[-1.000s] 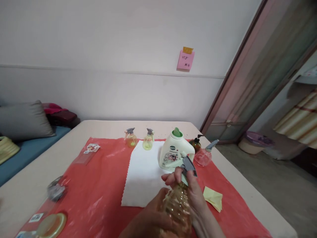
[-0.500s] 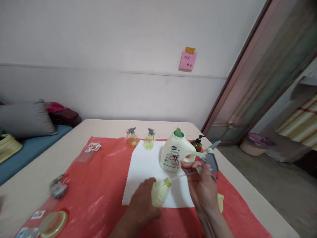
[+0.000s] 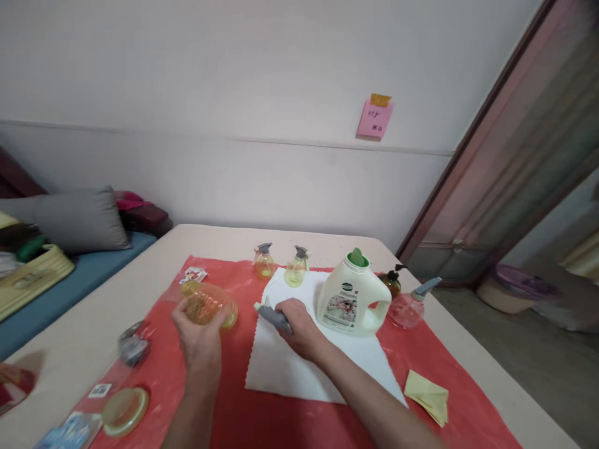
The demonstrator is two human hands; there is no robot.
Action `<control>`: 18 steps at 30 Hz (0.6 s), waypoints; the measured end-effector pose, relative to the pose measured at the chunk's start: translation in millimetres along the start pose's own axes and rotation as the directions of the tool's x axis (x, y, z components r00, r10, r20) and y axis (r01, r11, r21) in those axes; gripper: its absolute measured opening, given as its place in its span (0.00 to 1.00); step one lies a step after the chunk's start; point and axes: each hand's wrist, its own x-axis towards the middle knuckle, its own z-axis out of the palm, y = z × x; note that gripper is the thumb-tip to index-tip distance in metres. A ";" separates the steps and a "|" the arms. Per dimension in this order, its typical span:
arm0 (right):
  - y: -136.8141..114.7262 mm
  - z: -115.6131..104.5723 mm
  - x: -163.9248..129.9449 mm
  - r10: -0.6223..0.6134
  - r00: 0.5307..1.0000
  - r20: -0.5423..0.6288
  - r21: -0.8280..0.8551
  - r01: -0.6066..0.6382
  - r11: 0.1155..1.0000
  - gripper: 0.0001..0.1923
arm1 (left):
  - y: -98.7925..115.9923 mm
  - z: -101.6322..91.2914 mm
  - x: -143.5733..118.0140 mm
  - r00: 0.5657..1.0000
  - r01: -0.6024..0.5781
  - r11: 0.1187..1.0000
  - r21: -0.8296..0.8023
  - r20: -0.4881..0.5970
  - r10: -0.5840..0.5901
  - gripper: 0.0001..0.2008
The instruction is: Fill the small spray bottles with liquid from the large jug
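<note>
Partly hidden: amber bottle [image 3: 208, 304] in left hand [image 3: 199, 340], gray sprayer [image 3: 272, 316] under right hand [image 3: 299, 327].

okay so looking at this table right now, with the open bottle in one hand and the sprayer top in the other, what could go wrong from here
1. The left hand holds the open yellow bottle tipped on its side over the red sheet; any liquid inside could spill out.
2. The right hand presses the grey spray head on the white cloth; it may drip and wet the cloth.
3. The right forearm lies close to the white jug; a sideways sweep might knock it over.
</note>
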 end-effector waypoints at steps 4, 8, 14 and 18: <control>50.1 22.0 50.4 0.069 0.989 0.132 -0.237 -0.037 0.971 0.18 | 1.6 3.0 -2.6 1.000 0.025 1.000 -0.019 0.005 -0.025 0.37; 83.3 27.2 57.5 0.108 0.986 0.125 -0.325 -0.062 0.944 0.22 | 2.3 12.0 -7.2 0.985 0.097 0.993 -0.060 0.146 -0.088 0.36; 72.0 23.6 3.7 0.061 0.984 -0.167 -0.200 -0.094 0.975 0.19 | -0.5 25.3 -13.9 0.918 0.259 0.953 -0.160 0.347 -0.191 0.38; 66.3 -13.0 -37.7 0.149 0.793 -0.590 0.020 -0.170 0.985 0.16 | -4.8 28.4 -22.3 0.888 0.281 0.950 -0.137 0.412 -0.203 0.40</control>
